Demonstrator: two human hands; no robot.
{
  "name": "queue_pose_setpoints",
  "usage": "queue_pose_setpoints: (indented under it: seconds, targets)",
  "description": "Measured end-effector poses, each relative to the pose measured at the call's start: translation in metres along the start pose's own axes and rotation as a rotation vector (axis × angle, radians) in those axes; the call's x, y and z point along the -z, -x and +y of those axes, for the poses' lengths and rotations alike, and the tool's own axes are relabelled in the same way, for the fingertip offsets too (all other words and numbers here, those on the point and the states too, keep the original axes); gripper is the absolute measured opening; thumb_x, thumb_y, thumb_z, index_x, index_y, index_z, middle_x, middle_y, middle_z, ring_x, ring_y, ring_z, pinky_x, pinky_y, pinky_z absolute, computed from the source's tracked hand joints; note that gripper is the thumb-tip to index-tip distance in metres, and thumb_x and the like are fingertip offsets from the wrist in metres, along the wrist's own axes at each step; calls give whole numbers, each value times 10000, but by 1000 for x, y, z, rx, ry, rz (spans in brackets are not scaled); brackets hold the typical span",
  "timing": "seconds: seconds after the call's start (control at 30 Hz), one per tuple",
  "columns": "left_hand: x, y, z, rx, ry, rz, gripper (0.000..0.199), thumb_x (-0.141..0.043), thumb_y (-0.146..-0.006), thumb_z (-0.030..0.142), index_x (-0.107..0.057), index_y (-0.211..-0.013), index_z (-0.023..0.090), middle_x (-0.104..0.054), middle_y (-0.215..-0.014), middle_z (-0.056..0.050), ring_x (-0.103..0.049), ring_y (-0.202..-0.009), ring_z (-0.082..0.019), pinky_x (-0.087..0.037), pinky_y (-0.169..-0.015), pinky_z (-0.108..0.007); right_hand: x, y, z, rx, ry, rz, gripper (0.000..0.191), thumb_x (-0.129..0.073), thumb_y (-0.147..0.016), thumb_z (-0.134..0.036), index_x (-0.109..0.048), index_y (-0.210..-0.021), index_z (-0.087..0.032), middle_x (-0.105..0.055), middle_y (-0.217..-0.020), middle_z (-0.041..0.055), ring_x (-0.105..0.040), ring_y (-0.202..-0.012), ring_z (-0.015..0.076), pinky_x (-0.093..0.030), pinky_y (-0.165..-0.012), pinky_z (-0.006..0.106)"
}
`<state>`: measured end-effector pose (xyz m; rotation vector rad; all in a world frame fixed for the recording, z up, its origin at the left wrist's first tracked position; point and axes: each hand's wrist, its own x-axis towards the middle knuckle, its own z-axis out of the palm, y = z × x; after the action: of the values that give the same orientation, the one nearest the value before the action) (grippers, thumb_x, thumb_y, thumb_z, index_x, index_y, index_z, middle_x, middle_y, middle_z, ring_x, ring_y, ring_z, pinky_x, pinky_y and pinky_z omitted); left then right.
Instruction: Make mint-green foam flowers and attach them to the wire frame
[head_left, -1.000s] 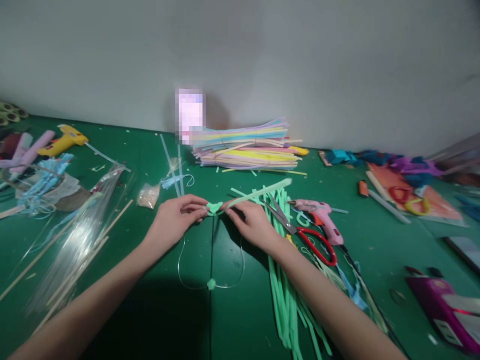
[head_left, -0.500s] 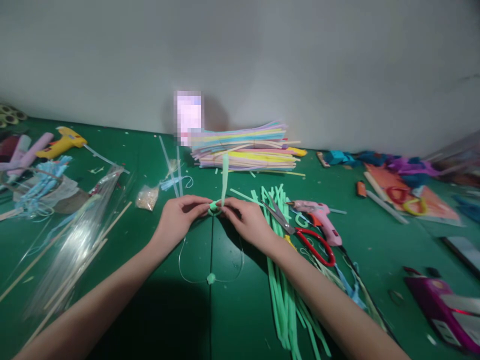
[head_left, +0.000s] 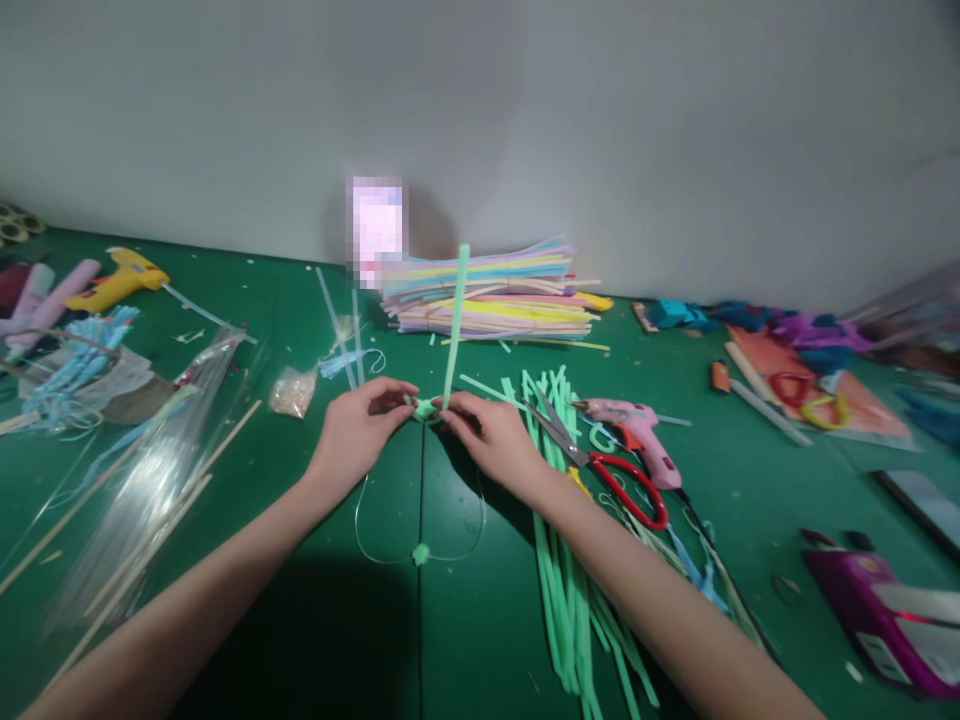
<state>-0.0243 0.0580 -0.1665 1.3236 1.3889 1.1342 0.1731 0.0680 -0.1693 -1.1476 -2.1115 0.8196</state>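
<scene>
My left hand (head_left: 360,425) pinches the left side of a small light green folded knot (head_left: 426,409), thumb and index finger closed at its edge. On the other side, my right hand (head_left: 484,440) grips the base of the light green strip (head_left: 457,320), which rises nearly upright from the knot. A thin clear string (head_left: 360,525) loops down below both hands. A small green flower-like piece (head_left: 421,554) sits at the bottom of that loop. Fingers partly hide how the strip joins the knot.
Right of my hands lie green strips (head_left: 559,600), red-handled scissors (head_left: 626,490) and a pink glue gun (head_left: 652,445). Bundled pastel strips (head_left: 487,290) are at the back. Leftward are a bag of beads (head_left: 292,392), clear plastic sleeves (head_left: 157,490) and a yellow glue gun (head_left: 124,280).
The green strip now stands taller above my right hand, its tip higher and slightly further right. My left fingers have shifted a little left, showing more of the knot.
</scene>
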Motion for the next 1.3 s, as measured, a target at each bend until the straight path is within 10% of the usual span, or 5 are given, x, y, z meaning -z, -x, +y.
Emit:
queue_pose_setpoints:
  seconds: [1.3]
  targets:
    - [-6, 0, -1, -185, -96, 69, 92, -683, -819, 258, -733, -875, 205, -768, -912, -41, -720, -867, -206, -575, -864, -359, -10, -25, 10, 108, 101, 39, 41, -546, -975, -226, -581, -953, -220, -699, -867, 30, -638, -804, 181, -467, -753, 280]
